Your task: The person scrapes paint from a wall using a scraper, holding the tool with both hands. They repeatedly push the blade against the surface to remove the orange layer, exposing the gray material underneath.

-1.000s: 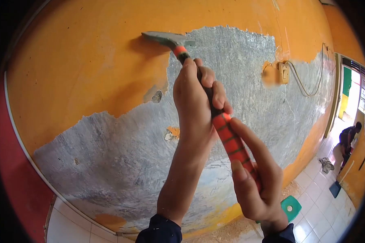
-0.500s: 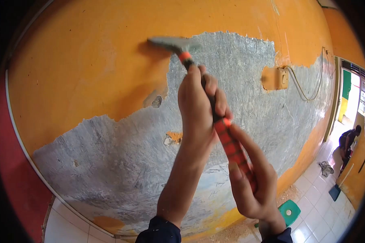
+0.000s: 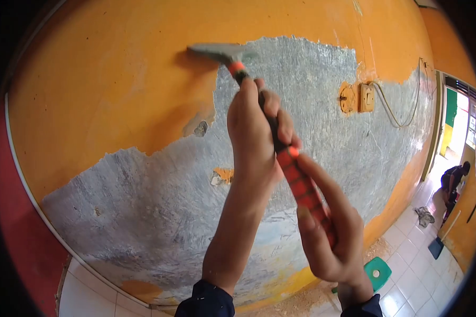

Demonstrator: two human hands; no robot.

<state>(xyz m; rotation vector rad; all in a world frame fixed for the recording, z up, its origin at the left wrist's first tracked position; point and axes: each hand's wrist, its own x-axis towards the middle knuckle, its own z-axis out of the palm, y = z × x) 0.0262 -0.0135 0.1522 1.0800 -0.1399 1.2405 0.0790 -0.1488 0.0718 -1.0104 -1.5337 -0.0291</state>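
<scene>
A hammer (image 3: 238,71) with a long, tapering, dark metal head and a red-and-black handle slants across the middle of the head view. My left hand (image 3: 254,119) is closed around the black upper part of its handle. Lower down, my right hand (image 3: 330,235) grips the red ribbed end between thumb and fingers. The hammer's head lies at or just off the orange-painted wall (image 3: 106,90), over the upper left edge of a bare grey patch (image 3: 296,74); whether it touches cannot be made out. A small hole (image 3: 201,128) shows in the wall below the head.
A light switch (image 3: 366,98) with a loose cable (image 3: 394,119) is on the wall to the right. Low down are a green stool (image 3: 381,269) and debris (image 3: 301,306) along the wall's foot. Far right, a person (image 3: 452,182) bends near a dustpan (image 3: 436,247) and a crumpled cloth (image 3: 424,216).
The whole view has shifted slightly, so wall and hammer both appear a little further up and left. Both hands keep their hold, and the hammer's head stays by the same paint edge.
</scene>
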